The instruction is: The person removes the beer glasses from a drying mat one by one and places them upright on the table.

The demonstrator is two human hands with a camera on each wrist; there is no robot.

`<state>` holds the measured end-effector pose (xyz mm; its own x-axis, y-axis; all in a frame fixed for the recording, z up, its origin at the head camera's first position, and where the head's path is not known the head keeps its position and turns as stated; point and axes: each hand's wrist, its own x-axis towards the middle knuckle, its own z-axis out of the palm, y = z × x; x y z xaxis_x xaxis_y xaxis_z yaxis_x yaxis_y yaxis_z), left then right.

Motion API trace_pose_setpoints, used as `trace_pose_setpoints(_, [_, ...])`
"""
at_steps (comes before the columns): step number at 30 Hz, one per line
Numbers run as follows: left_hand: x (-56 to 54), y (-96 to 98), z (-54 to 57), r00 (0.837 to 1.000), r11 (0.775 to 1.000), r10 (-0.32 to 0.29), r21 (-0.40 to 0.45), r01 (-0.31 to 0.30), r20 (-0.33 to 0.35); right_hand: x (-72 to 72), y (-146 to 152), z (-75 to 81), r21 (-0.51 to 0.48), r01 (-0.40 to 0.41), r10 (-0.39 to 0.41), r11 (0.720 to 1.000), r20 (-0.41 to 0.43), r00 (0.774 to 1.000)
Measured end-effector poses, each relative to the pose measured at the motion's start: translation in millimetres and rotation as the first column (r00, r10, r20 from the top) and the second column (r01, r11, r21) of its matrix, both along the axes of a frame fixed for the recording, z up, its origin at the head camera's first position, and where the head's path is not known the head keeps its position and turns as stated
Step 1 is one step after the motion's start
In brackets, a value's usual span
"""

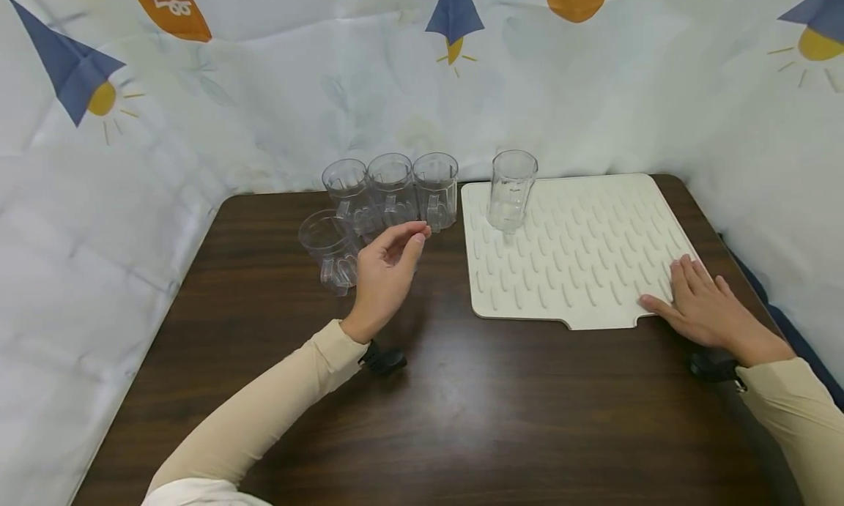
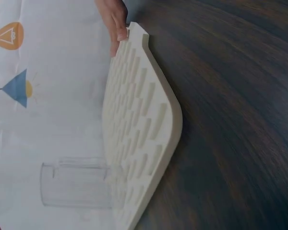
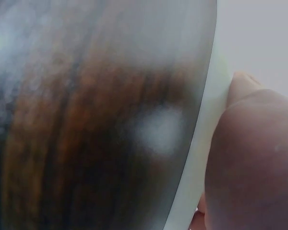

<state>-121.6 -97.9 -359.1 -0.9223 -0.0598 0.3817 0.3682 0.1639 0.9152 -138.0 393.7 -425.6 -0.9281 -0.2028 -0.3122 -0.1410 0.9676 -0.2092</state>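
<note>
In the head view my left hand [image 1: 385, 272] is over the table beside a group of clear glass mugs, its fingertips close to the handle of the rear right mug [image 1: 435, 187]. Nothing shows between its fingers; whether they touch that handle I cannot tell. Two more mugs, a middle one [image 1: 390, 173] and a left one [image 1: 346, 178], share the rear row, and a front mug [image 1: 327, 242] stands nearer me. My right hand [image 1: 702, 308] rests with spread fingers on the right edge of a cream ridged mat [image 1: 580, 257]. Another clear mug [image 1: 511, 191] stands upright on the mat's rear left.
A dark brown wooden table [image 1: 448, 418] lies under everything. White fabric [image 1: 277, 110] printed with lamps and bulbs hangs behind the table and along its sides. The mat's front edge has a projecting tab [image 1: 603, 324].
</note>
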Motion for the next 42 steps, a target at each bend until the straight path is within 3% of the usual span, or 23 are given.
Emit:
trace_pose_setpoints(11, [-16.2, 33.1, -6.6, 0.997, 0.997, -0.07, 0.018, 0.07, 0.013, -0.2, -2, -1.0, 0.012, -0.003, 0.003, 1.0, -0.025, 1.0])
trace_pose_setpoints(19, [-24.8, 54.1, -14.0, 0.995, 0.996, -0.086, 0.031, 0.084, 0.053, -1.6, -4, 0.3, 0.015, -0.011, 0.012, 1.0, -0.043, 0.999])
trace_pose_setpoints(42, [-53.5, 92.3, -35.4, 0.983, 0.99, -0.139, 0.016, 0.138, 0.121, 0.1, -4, -1.4, 0.001, 0.009, -0.009, 1.0, -0.033, 0.999])
